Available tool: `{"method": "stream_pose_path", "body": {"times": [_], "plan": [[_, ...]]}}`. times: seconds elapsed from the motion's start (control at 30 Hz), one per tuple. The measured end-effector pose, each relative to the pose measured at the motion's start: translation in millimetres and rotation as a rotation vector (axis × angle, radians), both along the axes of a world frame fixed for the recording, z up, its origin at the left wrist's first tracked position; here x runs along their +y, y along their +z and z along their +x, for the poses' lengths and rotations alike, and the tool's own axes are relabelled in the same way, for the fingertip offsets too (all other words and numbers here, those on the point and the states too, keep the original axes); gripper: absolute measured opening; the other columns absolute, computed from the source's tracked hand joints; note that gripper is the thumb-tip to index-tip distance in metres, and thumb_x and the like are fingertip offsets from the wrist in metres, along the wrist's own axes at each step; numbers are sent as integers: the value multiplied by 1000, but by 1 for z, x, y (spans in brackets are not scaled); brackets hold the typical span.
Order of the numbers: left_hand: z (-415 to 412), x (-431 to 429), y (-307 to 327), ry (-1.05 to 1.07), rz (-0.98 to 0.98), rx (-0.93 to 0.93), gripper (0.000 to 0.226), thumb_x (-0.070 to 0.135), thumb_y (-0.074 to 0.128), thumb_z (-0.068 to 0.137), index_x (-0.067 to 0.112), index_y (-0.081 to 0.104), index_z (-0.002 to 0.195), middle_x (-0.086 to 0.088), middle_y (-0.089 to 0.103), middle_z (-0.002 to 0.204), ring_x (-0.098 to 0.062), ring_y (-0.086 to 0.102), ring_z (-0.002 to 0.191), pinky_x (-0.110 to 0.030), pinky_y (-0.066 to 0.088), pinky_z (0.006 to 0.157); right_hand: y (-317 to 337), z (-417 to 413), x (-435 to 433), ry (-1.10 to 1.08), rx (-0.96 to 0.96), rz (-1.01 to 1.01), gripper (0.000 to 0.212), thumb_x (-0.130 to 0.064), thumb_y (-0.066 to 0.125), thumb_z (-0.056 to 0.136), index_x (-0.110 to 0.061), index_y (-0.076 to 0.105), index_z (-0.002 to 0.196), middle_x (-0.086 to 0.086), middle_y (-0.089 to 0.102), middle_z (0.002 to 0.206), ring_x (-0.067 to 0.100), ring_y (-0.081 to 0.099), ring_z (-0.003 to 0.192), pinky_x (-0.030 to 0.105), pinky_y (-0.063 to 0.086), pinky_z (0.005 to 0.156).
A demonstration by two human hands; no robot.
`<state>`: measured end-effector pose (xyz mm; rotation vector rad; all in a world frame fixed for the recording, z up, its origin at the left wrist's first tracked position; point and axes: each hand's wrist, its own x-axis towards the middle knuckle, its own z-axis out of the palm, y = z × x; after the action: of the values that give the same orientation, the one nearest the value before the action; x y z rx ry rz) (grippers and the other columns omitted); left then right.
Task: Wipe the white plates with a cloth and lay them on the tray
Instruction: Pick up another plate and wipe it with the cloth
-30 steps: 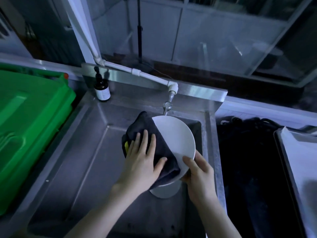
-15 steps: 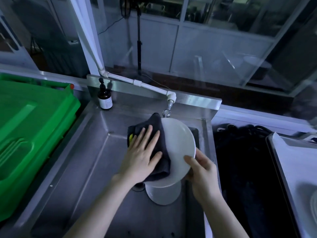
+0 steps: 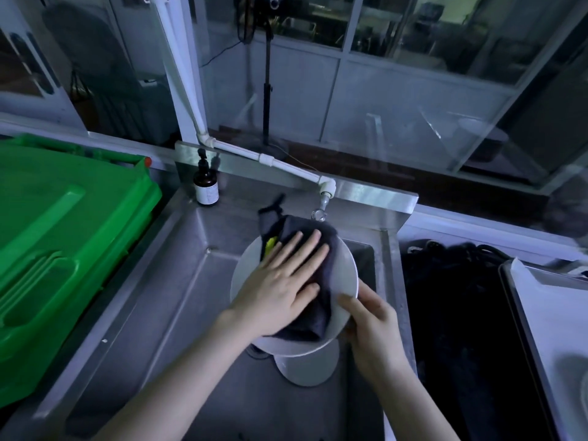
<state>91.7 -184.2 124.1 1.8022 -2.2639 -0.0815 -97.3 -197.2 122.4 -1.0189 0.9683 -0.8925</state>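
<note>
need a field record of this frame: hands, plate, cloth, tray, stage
left hand: flat, fingers straight, pressing the cloth onto the white plate
right hand: grips the white plate at its lower right rim, thumb on its face
white plate: tilted, held above the sink
second plate: in the sink, below the held one
tray: far right, apart from the held plate
stage: wiping; held plate not yet on the tray
other: brown bottle, green bin

No text can be read; the pale label (image 3: 207,196) on the brown bottle (image 3: 206,181) at the sink's (image 3: 178,281) far left corner is too blurred.
</note>
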Motion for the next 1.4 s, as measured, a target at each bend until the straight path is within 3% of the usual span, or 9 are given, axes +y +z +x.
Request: {"method": "stream_pose_path", "body": {"times": [0.1, 0.27, 0.53, 0.83, 1.0, 1.17, 1.23, 1.3, 1.4], "plan": [[12, 3, -2, 163, 43, 28, 63, 46, 21, 98, 23, 10, 156, 0, -5, 164, -26, 0, 153, -47, 7, 122, 10, -6, -5, -40, -26, -42, 36, -7, 57, 89, -19, 73, 118, 11, 75, 102, 20, 70, 84, 33, 56, 61], [3, 36, -5, 102, -12, 50, 64, 42, 31, 95, 15, 32, 153, -4, 19, 163, -32, 22, 149, -53, 23, 119, 22, -11, -10, -130, -78, -37, 38, 5, 50, 93, -19, 78, 101, 5, 73, 83, 15, 68, 70, 28, 54, 53], [-6, 11, 6, -44, -89, 18, 62, 39, 27, 99, 22, 14, 158, 3, 1, 166, -24, 4, 153, -44, 6, 123, 12, 8, 12, 51, -13, 22, 36, -3, 52, 95, -20, 72, 120, 18, 73, 111, 31, 70, 99, 38, 57, 66], [18, 26, -9, 153, 16, 20, 70, 49, 17, 95, 17, 14, 157, -4, 0, 165, -28, 0, 153, -53, 13, 120, 34, -9, -8, -125, -75, -60, 42, 7, 49, 93, -21, 80, 100, 6, 75, 87, 17, 69, 74, 29, 56, 56], [-10, 33, -11, 67, -53, 117, 66, 45, 28, 98, 18, 17, 158, 1, 1, 166, -27, 3, 153, -55, 15, 120, 25, 0, 0, -17, -33, -35, 37, 2, 51, 94, -18, 74, 114, 17, 75, 105, 28, 72, 87, 35, 57, 62], [6, 3, 13, 45, -185, 119, 68, 53, 33, 98, 24, 19, 157, 2, 3, 166, -25, 4, 153, -48, 9, 123, 23, 1, 6, 159, 61, -55, 35, -12, 58, 92, -23, 71, 122, 13, 74, 110, 26, 72, 94, 36, 57, 65], [19, -2, 21, 51, -225, 148, 71, 58, 38, 94, 25, 25, 156, 1, 13, 165, -26, 11, 152, -48, 14, 122, 27, -8, 1, 194, 112, -98, 38, -18, 60, 88, -26, 70, 124, 10, 74, 113, 27, 71, 99, 39, 58, 71], [34, -4, 26, 126, -211, 298, 75, 63, 51, 86, 32, 34, 152, 3, 33, 159, -21, 31, 146, -45, 31, 116, 36, -15, -3, 218, 148, -178, 37, -19, 60, 89, -29, 70, 123, 7, 75, 113, 24, 71, 102, 38, 58, 78], [48, -4, 26, 360, -20, 642, 66, 61, 76, 69, 43, 53, 127, 16, 66, 116, -8, 61, 106, -30, 49, 85, 47, -14, -9, 212, 233, -344, 28, -20, 60, 98, -38, 74, 114, -2, 76, 110, 12, 71, 101, 25, 56, 80]]}}
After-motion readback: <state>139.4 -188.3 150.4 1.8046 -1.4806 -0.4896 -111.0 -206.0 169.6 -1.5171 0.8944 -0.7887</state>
